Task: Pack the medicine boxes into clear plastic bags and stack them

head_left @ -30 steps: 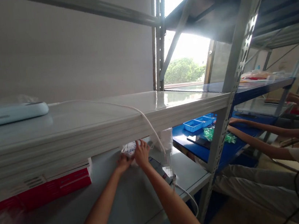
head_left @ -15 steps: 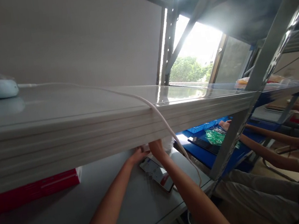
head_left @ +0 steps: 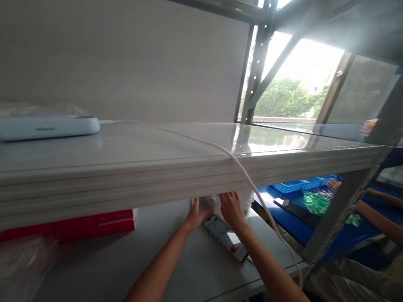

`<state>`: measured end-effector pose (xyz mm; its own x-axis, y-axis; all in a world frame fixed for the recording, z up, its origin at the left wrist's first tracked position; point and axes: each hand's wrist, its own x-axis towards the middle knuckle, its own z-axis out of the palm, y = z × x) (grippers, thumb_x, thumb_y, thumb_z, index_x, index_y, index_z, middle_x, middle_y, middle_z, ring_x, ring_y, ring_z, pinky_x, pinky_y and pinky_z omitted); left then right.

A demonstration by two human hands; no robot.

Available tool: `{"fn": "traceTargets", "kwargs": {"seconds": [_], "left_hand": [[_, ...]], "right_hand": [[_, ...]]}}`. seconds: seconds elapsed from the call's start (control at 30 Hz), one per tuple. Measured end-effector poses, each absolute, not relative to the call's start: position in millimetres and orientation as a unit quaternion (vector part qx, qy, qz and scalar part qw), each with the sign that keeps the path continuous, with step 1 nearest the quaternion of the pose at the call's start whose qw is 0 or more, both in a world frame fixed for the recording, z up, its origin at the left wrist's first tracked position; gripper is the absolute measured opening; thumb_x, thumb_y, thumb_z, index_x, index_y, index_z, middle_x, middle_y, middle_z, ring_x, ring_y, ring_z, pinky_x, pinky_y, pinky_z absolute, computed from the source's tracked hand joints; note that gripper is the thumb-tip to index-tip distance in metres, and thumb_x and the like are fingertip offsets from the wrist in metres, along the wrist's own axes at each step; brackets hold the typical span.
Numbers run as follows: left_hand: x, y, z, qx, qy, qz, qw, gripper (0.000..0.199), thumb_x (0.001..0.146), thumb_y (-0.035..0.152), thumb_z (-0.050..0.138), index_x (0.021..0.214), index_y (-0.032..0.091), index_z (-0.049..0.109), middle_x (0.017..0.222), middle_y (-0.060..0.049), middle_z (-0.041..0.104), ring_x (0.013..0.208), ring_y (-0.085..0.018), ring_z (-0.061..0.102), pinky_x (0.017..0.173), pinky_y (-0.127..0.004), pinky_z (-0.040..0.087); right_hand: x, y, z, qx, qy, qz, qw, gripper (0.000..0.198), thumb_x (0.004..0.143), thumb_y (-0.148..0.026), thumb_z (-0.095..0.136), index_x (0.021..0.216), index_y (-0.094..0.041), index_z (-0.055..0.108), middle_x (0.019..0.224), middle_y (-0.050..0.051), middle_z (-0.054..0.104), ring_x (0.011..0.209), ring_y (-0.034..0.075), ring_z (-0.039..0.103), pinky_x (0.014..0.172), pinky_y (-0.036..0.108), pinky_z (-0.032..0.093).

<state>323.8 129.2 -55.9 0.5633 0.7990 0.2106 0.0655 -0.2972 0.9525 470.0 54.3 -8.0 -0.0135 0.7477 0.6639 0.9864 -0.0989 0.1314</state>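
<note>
So the left fingers (head_left: 195, 209) and right fingers (head_left: 226, 201) are half tucked under the upper shelf (head_left: 135, 187), clear plastic (head_left: 214, 202) between them; can't tell if they're gripping it. Phone (head_left: 226, 237)'s just nearer on the grey lower shelf (head_left: 187, 271), red box (head_left: 100, 225) off left, bright window (head_left: 312, 64) up to their right.

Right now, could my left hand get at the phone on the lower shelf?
Probably yes: your left hand is close beside the phone's far end, with nothing visible between them. Your right forearm passes along the phone's other side.
</note>
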Motion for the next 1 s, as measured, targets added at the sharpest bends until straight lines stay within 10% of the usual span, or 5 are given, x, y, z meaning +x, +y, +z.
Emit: {"fn": "traceTargets", "kwargs": {"seconds": [0.3,0.53,0.87,1.0], "left_hand": [[82,-10,31,0.813,0.383,0.409,0.157,0.039,0.092,0.026,0.049,0.131,0.031,0.053,0.152,-0.004,0.032,0.139,-0.02,0.03,0.115,-0.039,0.025],[-161,-68,7,0.761,0.586,0.24,-0.143,0.046,0.091,0.036,0.052,0.133,0.017,0.051,0.145,-0.016,0.041,0.13,-0.031,0.041,0.107,-0.051,0.034],[-245,-100,-37,0.814,0.518,0.207,-0.162,0.029,0.091,0.017,0.047,0.113,0.017,0.066,0.12,-0.009,0.065,0.115,-0.022,0.056,0.1,-0.041,0.045],[-234,-95,-27,0.812,0.509,0.23,-0.169,0.031,0.089,0.01,0.045,0.108,0.017,0.068,0.115,-0.009,0.067,0.112,-0.021,0.058,0.098,-0.04,0.048]], "right_hand": [[286,-31,-6,-0.498,-0.801,-0.064,0.326,0.042,0.084,0.002,0.04,0.098,-0.027,0.066,0.1,-0.001,0.069,0.095,0.017,0.06,0.101,0.04,0.029],[183,-54,-11,-0.422,-0.849,0.068,0.311,0.036,0.087,-0.003,0.041,0.092,-0.025,0.069,0.095,0.001,0.071,0.094,0.018,0.061,0.094,0.037,0.033],[73,-65,1,-0.357,-0.89,0.09,0.269,0.028,0.089,-0.019,0.052,0.114,-0.025,0.062,0.12,0.006,0.063,0.112,0.022,0.054,0.095,0.038,0.037],[21,-69,-8,-0.263,-0.939,0.046,0.216,0.074,0.077,-0.044,0.069,0.141,-0.021,0.039,0.141,0.011,0.046,0.128,0.027,0.041,0.106,0.048,0.03]]}}
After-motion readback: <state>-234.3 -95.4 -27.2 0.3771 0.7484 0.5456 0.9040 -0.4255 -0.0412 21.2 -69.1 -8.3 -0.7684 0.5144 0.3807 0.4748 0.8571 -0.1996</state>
